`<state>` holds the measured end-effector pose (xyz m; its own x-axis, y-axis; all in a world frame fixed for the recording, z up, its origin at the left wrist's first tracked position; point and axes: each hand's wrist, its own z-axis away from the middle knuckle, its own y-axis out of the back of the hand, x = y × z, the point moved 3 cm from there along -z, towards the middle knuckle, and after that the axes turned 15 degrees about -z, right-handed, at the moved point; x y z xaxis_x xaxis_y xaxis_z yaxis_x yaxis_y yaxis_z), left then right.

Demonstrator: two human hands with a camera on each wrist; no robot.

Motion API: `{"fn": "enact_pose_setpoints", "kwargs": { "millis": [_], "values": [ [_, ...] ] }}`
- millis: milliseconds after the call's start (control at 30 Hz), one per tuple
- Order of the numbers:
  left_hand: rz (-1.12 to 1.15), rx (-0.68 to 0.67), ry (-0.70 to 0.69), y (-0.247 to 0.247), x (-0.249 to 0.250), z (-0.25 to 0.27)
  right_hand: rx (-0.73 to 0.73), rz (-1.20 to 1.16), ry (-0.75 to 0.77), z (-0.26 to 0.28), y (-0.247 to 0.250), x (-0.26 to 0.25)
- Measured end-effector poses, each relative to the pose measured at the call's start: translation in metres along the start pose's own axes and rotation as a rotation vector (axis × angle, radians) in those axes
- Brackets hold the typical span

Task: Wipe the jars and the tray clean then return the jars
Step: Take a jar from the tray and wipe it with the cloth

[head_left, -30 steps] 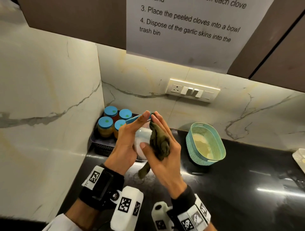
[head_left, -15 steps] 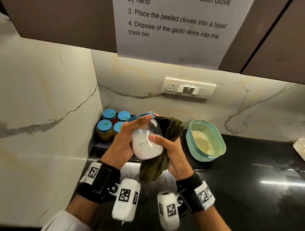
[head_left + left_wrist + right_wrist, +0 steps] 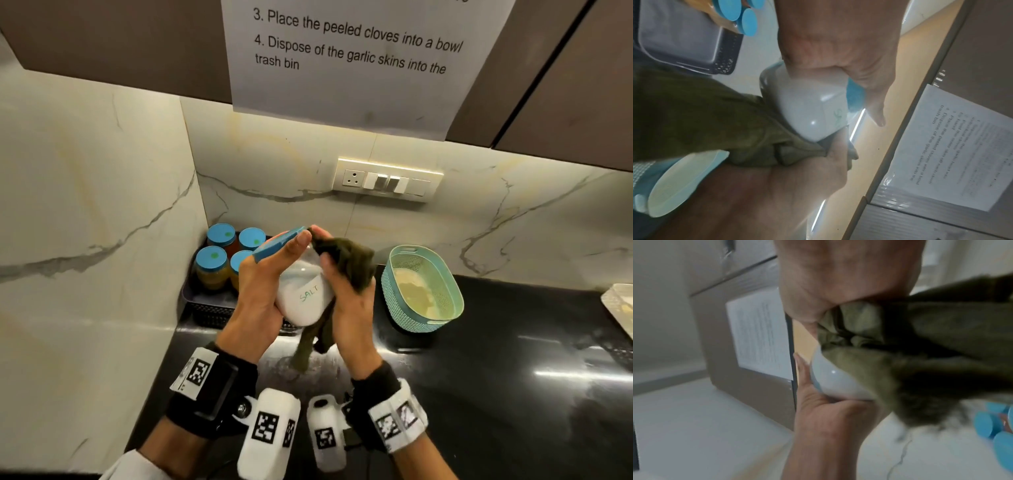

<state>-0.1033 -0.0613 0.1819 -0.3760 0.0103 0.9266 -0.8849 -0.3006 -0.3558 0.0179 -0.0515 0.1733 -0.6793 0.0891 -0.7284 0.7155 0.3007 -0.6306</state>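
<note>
Two hands are seen from the head view. The salt jar (image 3: 303, 299) is held tilted above the tabletop (image 3: 496, 377) by the left hand (image 3: 263, 298), whose fingers are wrapped round it up to the blue lid (image 3: 279, 244). A green cloth (image 3: 346, 260) is gripped by the right hand (image 3: 346, 305) and pressed on the jar's side. Four other jars (image 3: 212, 265) are kept in the dark tray (image 3: 205, 301) by the wall. A basket (image 3: 423, 289) is set to the right.

From the left wrist, the jar (image 3: 807, 104) is seen clasped, with the cloth (image 3: 715, 116) touching it.

From the right wrist, the cloth (image 3: 910, 345) is bunched in curled fingers against the jar (image 3: 828, 378).

The jar could be dropped if it is rubbed too hard, because glass is slippery.
</note>
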Motion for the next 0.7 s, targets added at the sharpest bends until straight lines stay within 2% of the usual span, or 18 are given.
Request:
{"fn": "enact_pose_setpoints", "kwargs": {
  "millis": [67, 133, 233, 300, 333, 467, 533, 600, 700],
  "values": [
    [-0.027, 0.031, -0.046, 0.002, 0.003, -0.003, 0.026, -0.075, -0.089, -0.004, -0.005, -0.003],
    [-0.017, 0.031, -0.054, 0.004, 0.006, -0.006, -0.071, 0.085, 0.057, 0.005, -0.014, -0.008],
    [0.028, 0.068, -0.003, 0.008, 0.006, -0.009, -0.303, 0.508, 0.325, 0.025, -0.015, -0.003],
    [0.034, 0.081, 0.023, 0.009, 0.002, -0.007, -0.37, 0.608, 0.381, 0.026, -0.013, -0.001],
    [0.04, 0.073, 0.017, 0.007, 0.001, -0.006, -0.347, 0.527, 0.33, 0.02, -0.011, -0.002],
    [0.016, 0.073, -0.041, 0.004, 0.001, 0.0, 0.019, -0.114, -0.175, -0.018, -0.001, -0.002],
    [0.007, 0.07, -0.075, 0.004, 0.005, -0.002, 0.029, -0.144, -0.239, -0.019, -0.008, -0.006],
    [0.031, 0.089, -0.074, 0.007, 0.007, -0.006, -0.072, 0.009, -0.086, -0.004, -0.017, -0.012],
    [0.098, 0.125, -0.008, 0.009, 0.002, -0.007, -0.34, 0.574, 0.296, 0.023, -0.018, -0.006]
  ]
}}
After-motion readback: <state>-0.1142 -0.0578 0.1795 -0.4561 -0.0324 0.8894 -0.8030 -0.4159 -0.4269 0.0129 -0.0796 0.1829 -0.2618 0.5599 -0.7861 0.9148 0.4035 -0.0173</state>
